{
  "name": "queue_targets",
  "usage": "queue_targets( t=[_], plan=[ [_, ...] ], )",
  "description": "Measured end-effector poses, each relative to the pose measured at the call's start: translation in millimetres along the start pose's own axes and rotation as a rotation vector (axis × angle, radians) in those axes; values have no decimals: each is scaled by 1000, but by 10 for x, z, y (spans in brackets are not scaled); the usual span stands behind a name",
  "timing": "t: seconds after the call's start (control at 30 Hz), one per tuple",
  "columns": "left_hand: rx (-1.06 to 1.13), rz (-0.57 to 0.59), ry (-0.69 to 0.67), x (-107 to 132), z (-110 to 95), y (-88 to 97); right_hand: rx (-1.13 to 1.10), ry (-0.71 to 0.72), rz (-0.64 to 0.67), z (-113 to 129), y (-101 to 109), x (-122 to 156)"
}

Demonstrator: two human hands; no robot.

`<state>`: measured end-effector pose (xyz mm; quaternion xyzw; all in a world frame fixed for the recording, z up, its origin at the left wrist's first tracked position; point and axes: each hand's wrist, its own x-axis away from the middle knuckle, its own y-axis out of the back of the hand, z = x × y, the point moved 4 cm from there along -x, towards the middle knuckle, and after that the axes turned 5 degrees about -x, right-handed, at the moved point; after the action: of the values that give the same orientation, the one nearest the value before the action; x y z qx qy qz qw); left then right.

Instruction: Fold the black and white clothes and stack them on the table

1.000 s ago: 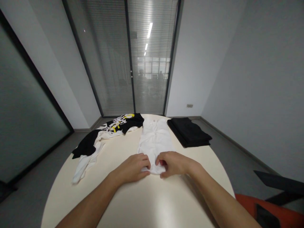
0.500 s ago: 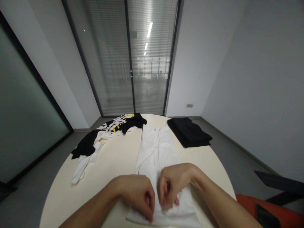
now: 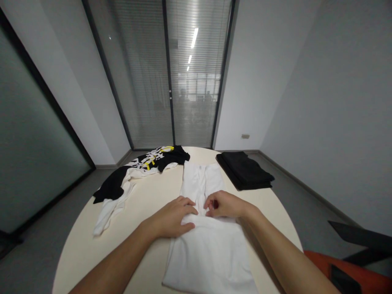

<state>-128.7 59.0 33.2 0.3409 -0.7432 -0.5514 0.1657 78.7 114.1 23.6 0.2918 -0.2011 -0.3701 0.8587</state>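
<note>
A long white garment (image 3: 211, 253) lies stretched along the round cream table (image 3: 92, 245), from the far side down to the near edge. My left hand (image 3: 171, 214) rests flat on its left middle part, fingers stretched out. My right hand (image 3: 223, 205) sits beside it on the cloth's centre fold, fingers curled and pressed together with the thumb, pinching the fabric. The two hands almost touch.
A black, white and yellow garment (image 3: 137, 171) lies crumpled at the table's far left, one white sleeve trailing toward the edge. A folded black stack (image 3: 245, 169) sits at the far right. An orange chair (image 3: 352, 273) stands at the lower right. Glass doors with blinds are behind.
Both hands pulled the garment's near end toward me, spreading it out to the table's edge. They have since moved back up to its middle, and the left hand has flattened out.
</note>
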Motion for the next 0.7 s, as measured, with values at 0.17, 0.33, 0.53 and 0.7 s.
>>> queue_targets(
  t=[0.17, 0.33, 0.53, 0.7],
  plan=[
    [65, 35, -44, 4, -118, 32, -113, -40, 150, 54, -89, 28],
    [-6, 5, -18, -12, -41, -57, 174, -45, -321, 87, 24, -82],
    [-35, 94, 36, 31, -7, -122, 242, -62, -393, -37, -5, -200],
    [-65, 79, -46, 25, -104, -137, 148, -29, -401, -108, -44, -248]
  ],
)
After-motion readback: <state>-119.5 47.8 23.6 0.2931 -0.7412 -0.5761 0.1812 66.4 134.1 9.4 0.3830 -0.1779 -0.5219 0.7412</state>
